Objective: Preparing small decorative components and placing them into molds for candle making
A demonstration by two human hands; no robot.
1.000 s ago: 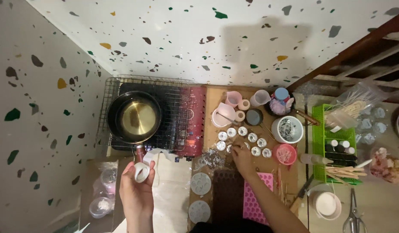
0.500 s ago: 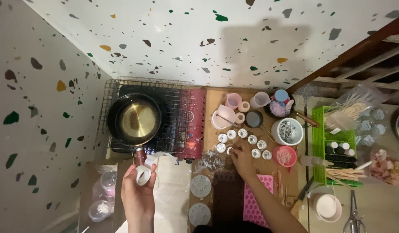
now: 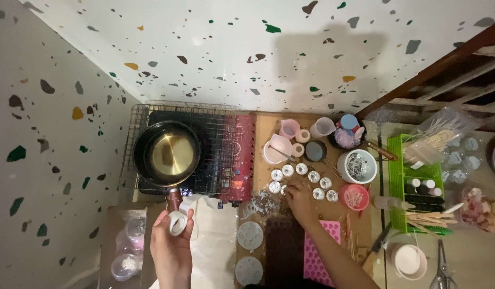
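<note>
While a small white ring-shaped cup is held up by the fingertips of the left hand in the lower left of the frame, the right hand is laid down on the wooden bench in the middle. The left fingers are closed around the cup, just below the red handle of a dark pan. The pan is seen on a wire rack over a stove, to the upper left of centre. The right fingers are bent together among a group of small round tins; whether one of them is gripped cannot be told. Just below this hand a pink mould and two grey round moulds are placed. To the right, a white bowl, a red cup of sticks and a green basket are seen.
</note>
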